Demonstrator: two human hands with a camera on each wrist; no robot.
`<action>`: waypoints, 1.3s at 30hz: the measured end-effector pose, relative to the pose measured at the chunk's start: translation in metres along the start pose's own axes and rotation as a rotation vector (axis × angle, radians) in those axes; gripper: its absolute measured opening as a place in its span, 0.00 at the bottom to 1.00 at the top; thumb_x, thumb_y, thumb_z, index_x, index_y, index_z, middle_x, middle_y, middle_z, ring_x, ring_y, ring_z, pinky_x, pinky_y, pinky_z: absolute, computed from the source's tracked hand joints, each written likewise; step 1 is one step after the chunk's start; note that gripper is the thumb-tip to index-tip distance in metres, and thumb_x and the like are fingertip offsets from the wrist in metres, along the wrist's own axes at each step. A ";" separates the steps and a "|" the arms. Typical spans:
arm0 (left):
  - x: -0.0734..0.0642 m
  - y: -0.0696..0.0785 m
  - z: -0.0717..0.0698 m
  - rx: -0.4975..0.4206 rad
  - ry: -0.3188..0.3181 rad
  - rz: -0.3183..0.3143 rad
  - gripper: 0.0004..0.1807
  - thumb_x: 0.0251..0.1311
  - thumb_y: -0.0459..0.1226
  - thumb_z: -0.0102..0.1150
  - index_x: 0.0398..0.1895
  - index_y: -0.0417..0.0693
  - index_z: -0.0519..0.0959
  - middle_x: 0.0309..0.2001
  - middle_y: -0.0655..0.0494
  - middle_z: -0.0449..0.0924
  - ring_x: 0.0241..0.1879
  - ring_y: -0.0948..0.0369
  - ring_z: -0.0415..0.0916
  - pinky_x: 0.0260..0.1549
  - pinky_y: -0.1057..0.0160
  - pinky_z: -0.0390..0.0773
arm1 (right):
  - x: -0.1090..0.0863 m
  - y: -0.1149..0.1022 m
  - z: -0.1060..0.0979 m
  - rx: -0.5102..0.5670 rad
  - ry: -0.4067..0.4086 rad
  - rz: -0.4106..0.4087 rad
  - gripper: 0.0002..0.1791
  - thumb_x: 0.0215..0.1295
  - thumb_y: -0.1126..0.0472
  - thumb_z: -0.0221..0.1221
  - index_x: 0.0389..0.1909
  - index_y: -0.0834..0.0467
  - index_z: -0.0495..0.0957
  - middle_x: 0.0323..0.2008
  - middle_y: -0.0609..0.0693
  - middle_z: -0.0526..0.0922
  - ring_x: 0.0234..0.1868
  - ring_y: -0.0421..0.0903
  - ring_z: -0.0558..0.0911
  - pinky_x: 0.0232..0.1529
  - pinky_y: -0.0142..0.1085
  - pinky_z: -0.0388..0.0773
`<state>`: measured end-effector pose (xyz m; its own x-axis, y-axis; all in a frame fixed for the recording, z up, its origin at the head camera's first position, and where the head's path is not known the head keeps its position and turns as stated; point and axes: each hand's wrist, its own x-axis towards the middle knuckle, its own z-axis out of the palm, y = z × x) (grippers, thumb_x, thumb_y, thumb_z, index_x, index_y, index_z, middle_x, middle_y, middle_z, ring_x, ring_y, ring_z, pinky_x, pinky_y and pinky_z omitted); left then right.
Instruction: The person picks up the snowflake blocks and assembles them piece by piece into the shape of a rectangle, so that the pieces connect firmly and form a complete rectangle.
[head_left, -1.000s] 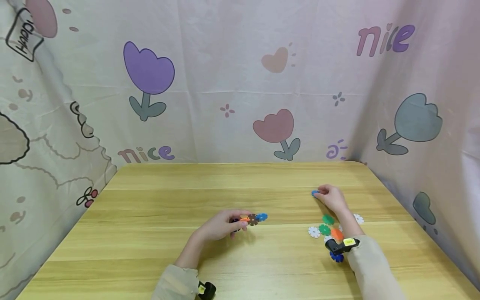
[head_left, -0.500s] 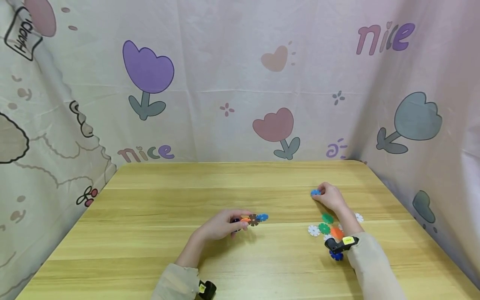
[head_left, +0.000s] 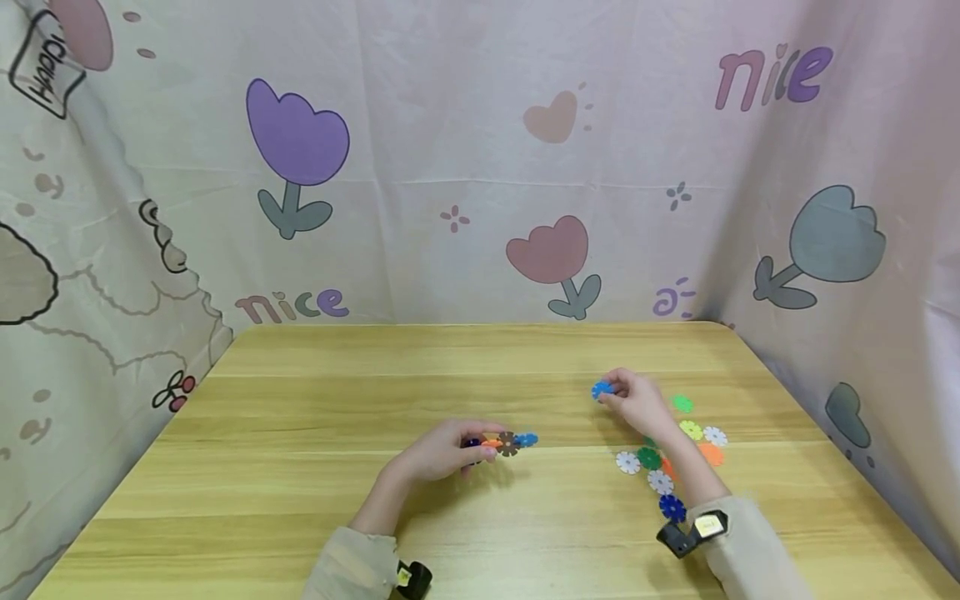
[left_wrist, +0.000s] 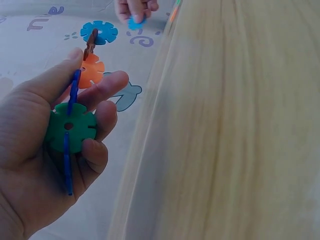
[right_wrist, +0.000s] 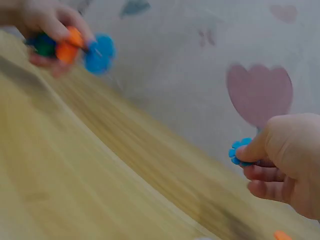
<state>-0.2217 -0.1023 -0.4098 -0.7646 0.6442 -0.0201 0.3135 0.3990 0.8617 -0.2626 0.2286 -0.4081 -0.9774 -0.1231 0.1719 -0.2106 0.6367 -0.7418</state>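
Observation:
My left hand (head_left: 442, 450) holds a chain of notched plastic discs over the middle of the table. In the left wrist view the chain runs from a dark blue disc (left_wrist: 68, 165) through a green disc (left_wrist: 75, 127), another dark blue one and an orange disc (left_wrist: 92, 71) to a brown disc (left_wrist: 90, 44) and a light blue disc (left_wrist: 102, 33) at the far end. Thumb and fingers close around the orange part. My right hand (head_left: 637, 404) pinches a single light blue notched disc (right_wrist: 240, 151) by its edge, apart from the chain.
Loose discs lie on the wooden table (head_left: 300, 400) under and around the right forearm: a white disc (head_left: 627, 462), a dark blue disc (head_left: 672, 507), a light green disc (head_left: 682, 403), a yellow disc (head_left: 691, 430) and several others. A printed curtain (head_left: 420, 125) hangs behind the table.
My right hand has moved left with the light blue disc, towards the chain, uncovering more loose discs on the right. The left hand has stayed nearly still; its chain has tilted slightly.

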 end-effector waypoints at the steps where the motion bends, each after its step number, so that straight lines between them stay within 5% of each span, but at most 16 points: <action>1: 0.000 0.000 0.000 -0.001 0.002 0.000 0.22 0.62 0.45 0.55 0.60 0.54 0.73 0.25 0.48 0.74 0.17 0.57 0.71 0.14 0.69 0.65 | -0.003 -0.006 0.003 0.058 -0.024 0.001 0.13 0.58 0.68 0.60 0.43 0.68 0.74 0.32 0.55 0.78 0.32 0.49 0.77 0.29 0.36 0.77; 7: -0.001 0.001 0.000 -0.005 0.005 -0.003 0.22 0.62 0.45 0.55 0.59 0.54 0.73 0.22 0.52 0.72 0.17 0.57 0.70 0.14 0.69 0.64 | -0.024 -0.034 0.019 0.377 -0.208 0.029 0.14 0.61 0.69 0.58 0.45 0.71 0.70 0.31 0.63 0.77 0.29 0.56 0.78 0.29 0.40 0.79; 13: -0.001 0.001 0.000 -0.017 0.004 -0.007 0.22 0.63 0.44 0.54 0.60 0.53 0.72 0.27 0.45 0.74 0.18 0.57 0.70 0.14 0.69 0.64 | -0.036 -0.051 0.033 0.426 -0.328 0.003 0.14 0.65 0.65 0.55 0.46 0.70 0.68 0.24 0.59 0.78 0.21 0.46 0.76 0.21 0.33 0.76; 23: 0.001 -0.002 0.000 -0.034 0.010 -0.008 0.19 0.63 0.45 0.54 0.58 0.58 0.74 0.28 0.45 0.74 0.18 0.59 0.68 0.14 0.69 0.65 | -0.043 -0.061 0.049 0.461 -0.344 0.015 0.21 0.65 0.65 0.55 0.54 0.74 0.65 0.24 0.58 0.78 0.20 0.41 0.74 0.20 0.31 0.74; 39: 0.001 0.001 0.000 -0.034 0.020 -0.022 0.21 0.62 0.46 0.55 0.58 0.55 0.74 0.25 0.50 0.72 0.18 0.56 0.69 0.15 0.67 0.65 | -0.046 -0.060 0.053 0.485 -0.352 0.016 0.21 0.64 0.64 0.56 0.53 0.72 0.67 0.22 0.56 0.77 0.20 0.44 0.74 0.20 0.32 0.73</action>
<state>-0.2218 -0.1015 -0.4090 -0.7821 0.6225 -0.0290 0.2776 0.3898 0.8781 -0.2063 0.1562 -0.4059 -0.9102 -0.4142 -0.0056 -0.0992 0.2310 -0.9679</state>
